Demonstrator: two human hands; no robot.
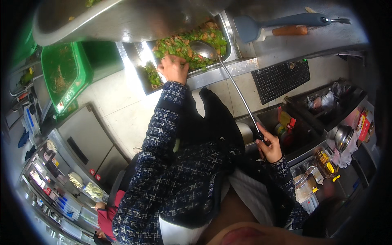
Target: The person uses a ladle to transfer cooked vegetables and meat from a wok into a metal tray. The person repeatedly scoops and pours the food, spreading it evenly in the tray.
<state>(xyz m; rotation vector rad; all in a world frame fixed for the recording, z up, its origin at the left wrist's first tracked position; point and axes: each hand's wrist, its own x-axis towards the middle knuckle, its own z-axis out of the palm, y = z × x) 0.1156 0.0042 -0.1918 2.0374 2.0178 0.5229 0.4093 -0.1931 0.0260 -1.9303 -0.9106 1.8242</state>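
Note:
My right hand [269, 147] grips the dark handle end of a long steel ladle [237, 87]. The ladle's bowl [202, 49] rests on chopped green peppers mixed with brown pieces, probably meat [176, 44], in a rectangular steel food pan [228, 33]. At the near left corner of that pan is my left hand [174, 68], its fingers curled over the rim and touching the food. Above the pan looms a large steel vessel, probably a wok [128, 23], which hides the pan's far side.
Left stands a green plastic bin [81, 88] with scraps inside. A blue-grey spatula [275, 21] lies on the steel counter [333, 36] at right. Behind me are sinks [275, 118] and seasoning containers [324, 157]. A person in a red sleeve [105, 217] is at lower left.

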